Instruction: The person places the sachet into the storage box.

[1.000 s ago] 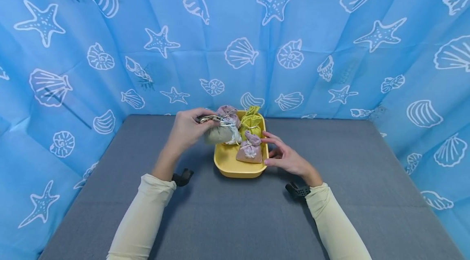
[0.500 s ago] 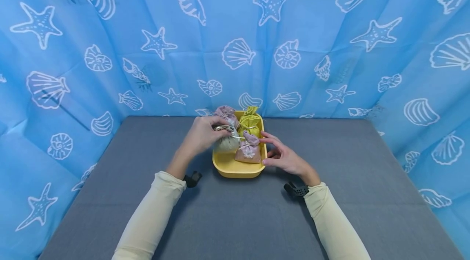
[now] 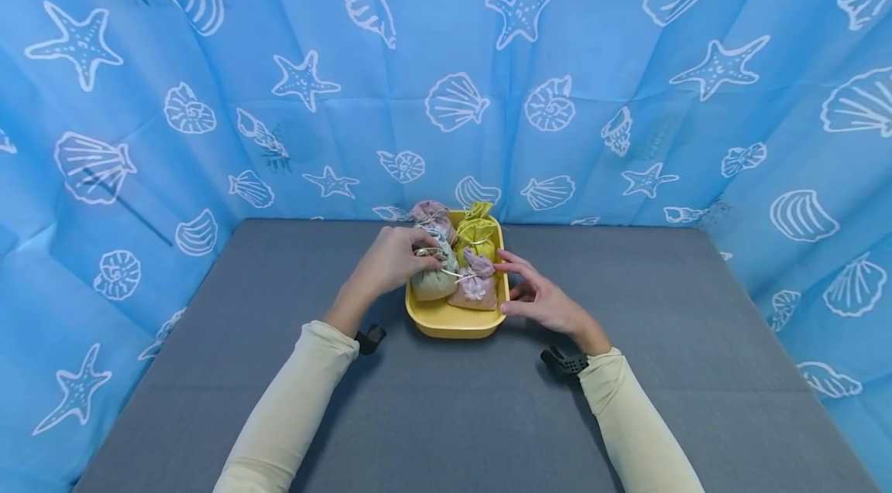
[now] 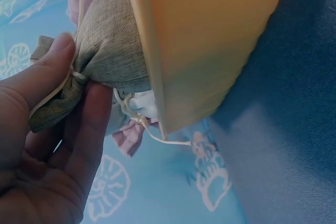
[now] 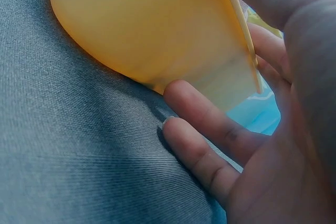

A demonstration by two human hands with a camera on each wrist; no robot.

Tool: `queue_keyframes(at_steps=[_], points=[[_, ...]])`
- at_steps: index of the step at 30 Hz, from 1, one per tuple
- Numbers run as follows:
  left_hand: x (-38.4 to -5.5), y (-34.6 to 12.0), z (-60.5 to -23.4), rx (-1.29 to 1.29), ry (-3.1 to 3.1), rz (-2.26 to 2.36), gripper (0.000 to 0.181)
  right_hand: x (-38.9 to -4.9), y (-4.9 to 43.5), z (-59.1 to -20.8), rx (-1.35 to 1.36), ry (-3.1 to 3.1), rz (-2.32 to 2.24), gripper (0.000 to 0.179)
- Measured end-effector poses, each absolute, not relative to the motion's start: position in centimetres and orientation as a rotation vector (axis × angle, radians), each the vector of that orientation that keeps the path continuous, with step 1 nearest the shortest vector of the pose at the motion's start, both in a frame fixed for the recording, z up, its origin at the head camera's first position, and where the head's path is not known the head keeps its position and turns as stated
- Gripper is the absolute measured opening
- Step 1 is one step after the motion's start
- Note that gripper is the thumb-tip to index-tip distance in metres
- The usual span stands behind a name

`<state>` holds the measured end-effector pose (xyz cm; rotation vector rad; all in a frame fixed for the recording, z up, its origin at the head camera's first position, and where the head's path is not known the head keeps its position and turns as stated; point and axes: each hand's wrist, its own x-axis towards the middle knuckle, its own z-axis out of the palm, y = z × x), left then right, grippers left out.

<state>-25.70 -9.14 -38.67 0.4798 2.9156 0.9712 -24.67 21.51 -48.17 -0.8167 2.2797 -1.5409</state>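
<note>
My left hand [image 3: 399, 261] pinches the gathered neck of a grey-green drawstring pouch [image 4: 118, 40] between thumb and fingers. The pouch's round body sits inside the left side of a yellow plastic tray [image 3: 456, 329]. On the tray's right side, my right hand [image 3: 547, 301] rests with spread fingers at the rim; in the right wrist view two fingers lie against the outer wall. Beside the grey-green pouch is a pink pouch [image 3: 475, 289] with a white flower. A yellow-green pouch [image 3: 477, 234] stands behind it, and a mauve pouch [image 3: 430, 212] is at the back left.
The tray stands on a grey cloth-covered table [image 3: 446, 415], close to its far edge. A blue curtain [image 3: 390, 129] with white shell and starfish prints hangs behind and along both sides. A pale blue-white pouch, partly hidden, shows behind the grey-green one.
My left hand has moved right and slightly down, bringing the grey-green pouch from over the tray's left rim into the tray beside the pink pouch. The right hand has stayed at the rim.
</note>
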Motion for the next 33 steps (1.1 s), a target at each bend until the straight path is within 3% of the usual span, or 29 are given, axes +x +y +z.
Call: queue_keyframes(at_steps=[11,24,33], points=[[-26.3,-8.7,-39.3,0.553,2.875,0.756,0.027,-24.6,21.6,-48.4,-0.788,2.281,-1.530,0.066],[-26.8,-8.4,-37.8,0.753,2.825,0.531,0.017,-24.6,21.4,-48.3,-0.801,2.285,-1.527,0.065],[-28.0,-6.9,-37.9,0.759,2.760,0.290,0.022,-24.6,21.6,-48.3,-0.802,2.287,-1.533,0.065]])
